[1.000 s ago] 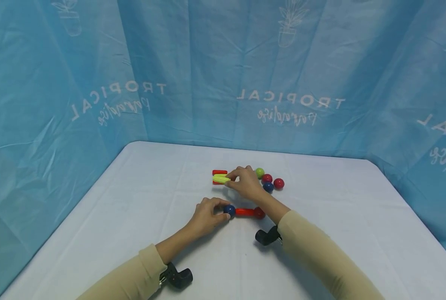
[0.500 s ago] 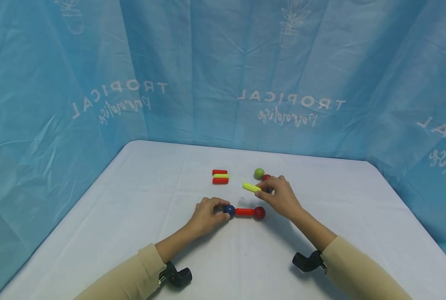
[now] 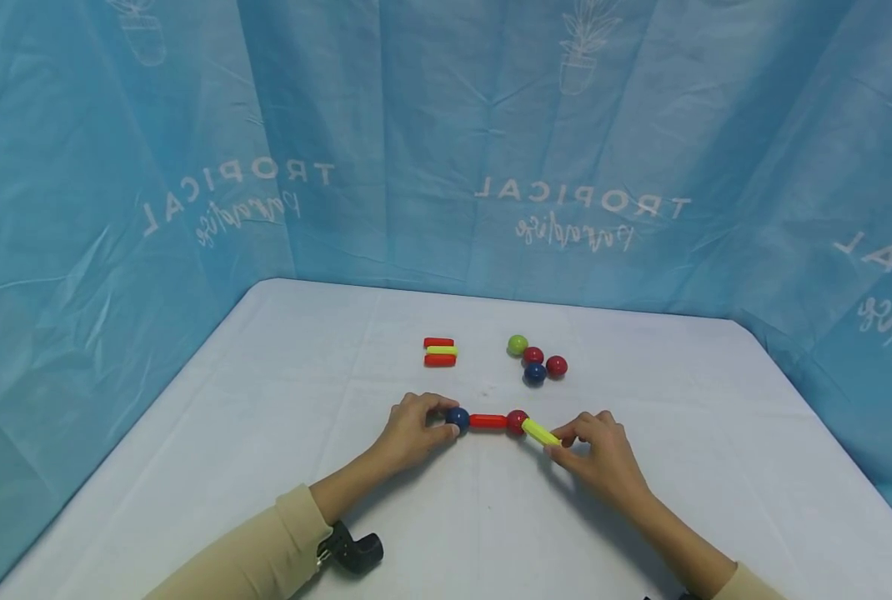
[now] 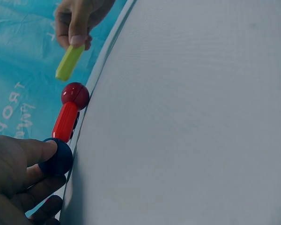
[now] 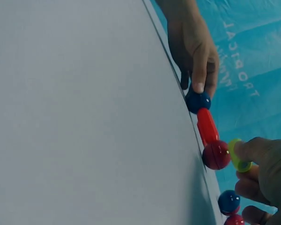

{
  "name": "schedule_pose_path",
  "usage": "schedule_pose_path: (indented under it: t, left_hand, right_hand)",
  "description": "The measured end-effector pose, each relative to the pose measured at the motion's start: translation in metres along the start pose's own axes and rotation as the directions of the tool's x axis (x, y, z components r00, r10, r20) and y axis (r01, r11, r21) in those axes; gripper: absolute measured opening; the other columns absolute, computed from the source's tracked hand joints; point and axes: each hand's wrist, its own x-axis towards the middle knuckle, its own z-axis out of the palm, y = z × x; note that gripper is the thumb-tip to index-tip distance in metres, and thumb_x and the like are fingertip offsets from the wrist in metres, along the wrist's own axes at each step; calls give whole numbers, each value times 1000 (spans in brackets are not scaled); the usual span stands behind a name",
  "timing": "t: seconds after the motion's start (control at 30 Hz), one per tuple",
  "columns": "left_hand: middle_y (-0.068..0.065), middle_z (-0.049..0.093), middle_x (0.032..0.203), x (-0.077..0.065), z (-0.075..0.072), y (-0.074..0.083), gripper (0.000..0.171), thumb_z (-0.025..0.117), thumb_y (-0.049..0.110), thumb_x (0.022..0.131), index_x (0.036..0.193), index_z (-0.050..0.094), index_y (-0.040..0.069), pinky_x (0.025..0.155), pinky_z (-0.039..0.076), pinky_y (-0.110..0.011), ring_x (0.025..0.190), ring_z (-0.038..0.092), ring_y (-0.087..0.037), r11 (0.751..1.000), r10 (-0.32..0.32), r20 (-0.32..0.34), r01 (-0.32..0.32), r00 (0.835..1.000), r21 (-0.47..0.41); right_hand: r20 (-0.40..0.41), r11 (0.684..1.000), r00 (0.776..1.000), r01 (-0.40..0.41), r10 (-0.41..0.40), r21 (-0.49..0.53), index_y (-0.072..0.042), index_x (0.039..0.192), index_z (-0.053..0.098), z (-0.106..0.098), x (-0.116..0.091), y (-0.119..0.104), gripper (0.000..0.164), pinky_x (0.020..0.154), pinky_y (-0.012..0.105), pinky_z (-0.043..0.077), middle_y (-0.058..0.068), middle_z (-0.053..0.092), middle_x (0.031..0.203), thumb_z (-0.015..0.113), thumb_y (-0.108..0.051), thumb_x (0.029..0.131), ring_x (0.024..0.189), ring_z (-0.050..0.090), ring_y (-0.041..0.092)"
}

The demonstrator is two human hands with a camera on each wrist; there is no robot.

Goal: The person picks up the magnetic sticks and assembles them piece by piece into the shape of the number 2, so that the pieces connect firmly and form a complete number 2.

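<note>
My left hand (image 3: pixel 413 429) pinches a dark blue ball (image 3: pixel 458 419) between thumb and fingers on the white table. A red rod (image 3: pixel 488 422) joins that ball to a dark red ball (image 3: pixel 517 422), making a short straight piece. To its right, my right hand (image 3: pixel 602 458) holds a yellow-green rod (image 3: pixel 542 432) by its near end, slanted toward the dark red ball. In the left wrist view, a small gap shows between the yellow-green rod (image 4: pixel 69 63) and the dark red ball (image 4: pixel 75 96).
Farther back lie two red rods (image 3: pixel 440 361) with a yellow-green rod (image 3: pixel 442 351) between them. Right of these sit a green ball (image 3: pixel 517 345), two dark red balls (image 3: pixel 556 366) and a blue ball (image 3: pixel 535 374). A blue curtain (image 3: pixel 431 225) surrounds the white table (image 3: pixel 326 350).
My right hand has taken the yellow-green rod from the rod group and brought it right and nearer, beside the dark red ball. My left hand keeps its hold on the blue ball.
</note>
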Motion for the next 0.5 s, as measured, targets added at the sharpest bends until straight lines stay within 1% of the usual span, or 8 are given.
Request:
schedule_pose_path:
  t: [0.23,0.5]
  left_hand:
    - [-1,66,107,0,1,1,30,72,18,81,111,68,15,83,31,-36,99,46,-18,1000,5,-6,-5,1000,-1]
    - [-1,66,107,1,1,1,31,72,19,81,111,68,16,82,31,-35,99,46,-17,1000,-7,-6,7,1000,3]
  right_hand:
    - [-7,1000,1000,-25,25,15,-20,82,74,9,-15,2,16,69,28,32,-15,57,68,82,-19,68,74,44,11]
    - [14,997,997,-81,81,0,-18,83,73,13,-15,0,17,70,29,32,-11,57,69,82,-20,69,74,43,12]
